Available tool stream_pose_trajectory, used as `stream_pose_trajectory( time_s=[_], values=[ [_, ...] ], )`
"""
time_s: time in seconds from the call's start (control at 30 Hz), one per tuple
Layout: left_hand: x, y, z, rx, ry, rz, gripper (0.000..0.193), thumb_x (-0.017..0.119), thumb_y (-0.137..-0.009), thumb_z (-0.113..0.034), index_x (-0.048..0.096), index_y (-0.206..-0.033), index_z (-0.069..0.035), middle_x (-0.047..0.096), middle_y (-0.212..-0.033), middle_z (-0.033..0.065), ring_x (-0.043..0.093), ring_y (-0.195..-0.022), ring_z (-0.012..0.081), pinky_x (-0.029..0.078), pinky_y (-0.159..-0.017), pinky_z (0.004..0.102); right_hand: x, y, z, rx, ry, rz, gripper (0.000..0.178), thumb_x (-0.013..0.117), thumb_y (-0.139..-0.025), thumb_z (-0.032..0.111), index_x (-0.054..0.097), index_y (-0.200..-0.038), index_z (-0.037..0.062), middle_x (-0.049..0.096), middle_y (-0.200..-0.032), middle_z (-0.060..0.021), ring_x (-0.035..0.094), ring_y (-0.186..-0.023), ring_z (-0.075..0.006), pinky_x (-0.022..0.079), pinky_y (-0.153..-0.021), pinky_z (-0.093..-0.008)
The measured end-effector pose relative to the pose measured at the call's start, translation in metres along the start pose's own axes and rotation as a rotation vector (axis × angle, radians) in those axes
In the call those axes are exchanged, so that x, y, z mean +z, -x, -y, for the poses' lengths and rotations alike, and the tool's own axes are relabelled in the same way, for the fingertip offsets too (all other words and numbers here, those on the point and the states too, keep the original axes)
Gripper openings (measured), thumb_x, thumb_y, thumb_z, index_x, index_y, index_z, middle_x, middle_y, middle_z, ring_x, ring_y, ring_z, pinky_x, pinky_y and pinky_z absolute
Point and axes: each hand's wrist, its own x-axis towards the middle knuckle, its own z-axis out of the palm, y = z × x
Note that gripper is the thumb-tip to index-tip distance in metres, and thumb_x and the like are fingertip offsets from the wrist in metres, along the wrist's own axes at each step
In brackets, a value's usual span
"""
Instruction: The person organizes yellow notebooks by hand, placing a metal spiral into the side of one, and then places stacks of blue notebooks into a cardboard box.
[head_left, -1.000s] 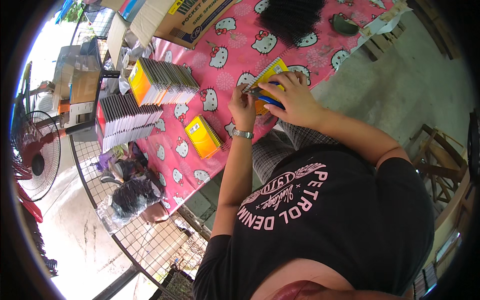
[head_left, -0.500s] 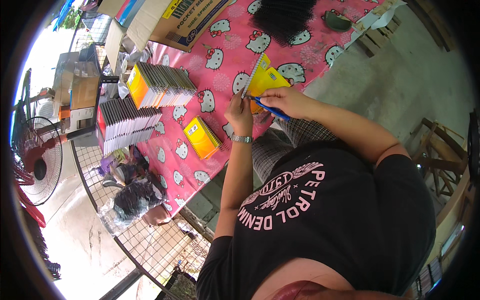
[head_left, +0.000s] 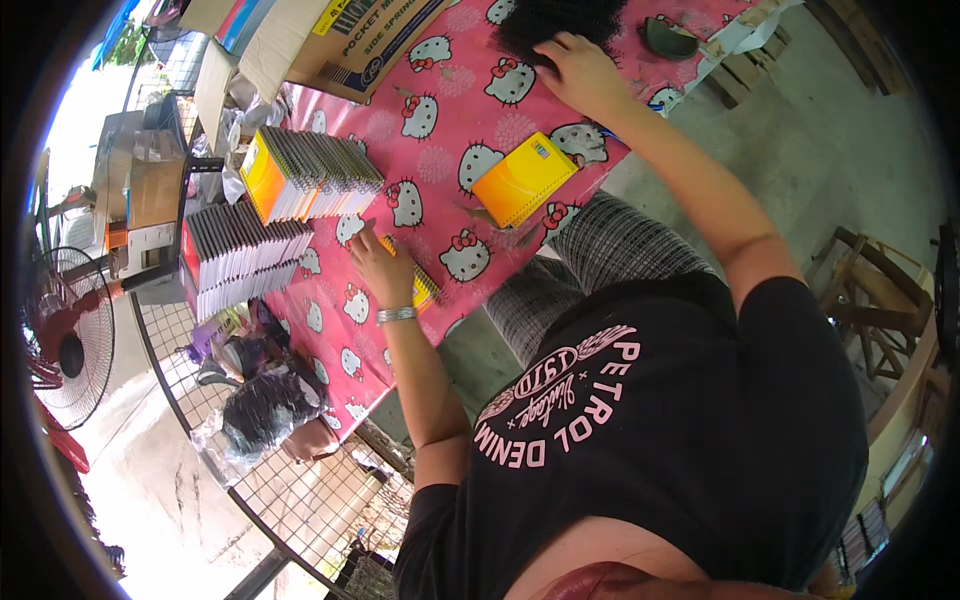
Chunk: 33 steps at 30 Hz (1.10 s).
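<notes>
My left hand [head_left: 383, 272] lies over a yellow spiral notebook [head_left: 426, 290] near the table's front edge. Its fingers bend around the notebook's far side and hide much of it. Farther off, my right hand [head_left: 585, 75] reaches to the near edge of a pile of black spiral coils [head_left: 565, 22]; its fingers are apart, and no coil shows clearly in them. Between the hands, a yellow notebook [head_left: 525, 180] rests flat and closed, with no coil visible along its edges. A blue-handled tool [head_left: 607, 132] is mostly hidden by my right forearm.
At the left stand a stack of yellow spiral notebooks [head_left: 310, 175] and a stack of dark-coiled notebooks [head_left: 245, 255]. A cardboard box [head_left: 365, 45] stands behind them. A dark green bowl-like object [head_left: 668, 40] is at the far right of the pink table cover [head_left: 435, 165]. A fan [head_left: 70, 340] stands left.
My hands have parted from the raised yellow notebook and the blue-handled tool. The left moved left onto the spiral notebook; the right moved away to the black coils, leaving the tool on the table.
</notes>
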Motion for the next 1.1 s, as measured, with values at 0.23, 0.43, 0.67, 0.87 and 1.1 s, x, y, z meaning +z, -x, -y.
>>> stream_pose_trajectory(
  time_s=[0.23, 0.43, 0.67, 0.87, 1.1],
  values=[
    [0.038, 0.005, -0.156, 0.518, 0.345, 0.153, 0.031, 0.070, -0.076, -0.015, 0.061, -0.105, -0.006, 0.060, -0.106, 0.0112, 0.058, -0.098, 0.0315, 0.049, -0.082, 0.0433, 0.048, -0.038, -0.010, 0.043, 0.390, 0.225, 0.022, 0.060, -0.083, 0.017, 0.066, -0.100, 0.0050, 0.063, -0.101, -0.0113, 0.062, -0.099, -0.0276, 0.054, -0.077, -0.0405],
    [0.044, 0.009, -0.175, 0.607, 0.183, 0.317, 0.026, 0.065, -0.080, -0.016, 0.062, -0.105, -0.008, 0.063, -0.099, 0.0079, 0.062, -0.087, 0.0286, 0.053, -0.073, 0.0408, 0.048, -0.032, -0.005, -0.027, 0.420, 0.235, 0.020, 0.059, -0.082, 0.017, 0.068, -0.096, 0.0055, 0.065, -0.097, -0.0110, 0.064, -0.097, -0.0268, 0.052, -0.076, -0.0428],
    [0.015, -0.021, -0.157, 0.522, 0.311, 0.332, 0.024, 0.056, -0.083, -0.009, 0.061, -0.107, -0.010, 0.066, -0.096, 0.0117, 0.062, -0.085, 0.0321, 0.051, -0.073, 0.0419, 0.017, -0.040, -0.006, 0.098, 0.062, 0.070, 0.019, 0.062, -0.081, 0.016, 0.071, -0.097, 0.0115, 0.064, -0.098, -0.0117, 0.065, -0.091, -0.0301, 0.053, -0.076, -0.0426],
    [0.027, -0.017, -0.164, 0.452, 0.151, 0.126, 0.023, 0.056, -0.085, -0.012, 0.058, -0.108, -0.008, 0.063, -0.099, 0.0105, 0.058, -0.095, 0.0309, 0.040, -0.090, 0.0454, -0.046, 0.022, 0.018, -0.137, -0.520, 0.311, 0.026, 0.061, -0.085, 0.014, 0.072, -0.107, 0.0189, 0.060, -0.096, -0.0069, 0.061, -0.085, -0.0255, 0.049, -0.077, -0.0380],
    [0.034, -0.008, -0.167, 0.449, 0.188, 0.057, 0.020, 0.061, -0.090, -0.024, 0.059, -0.103, -0.008, 0.062, -0.095, 0.0078, 0.056, -0.092, 0.0285, 0.037, -0.088, 0.0449, -0.057, 0.072, 0.022, 0.026, -0.534, 0.468, 0.022, 0.065, -0.087, 0.023, 0.072, -0.108, 0.0242, 0.060, -0.098, 0.0014, 0.054, -0.100, -0.0172, 0.026, -0.094, -0.0462]
  ],
)
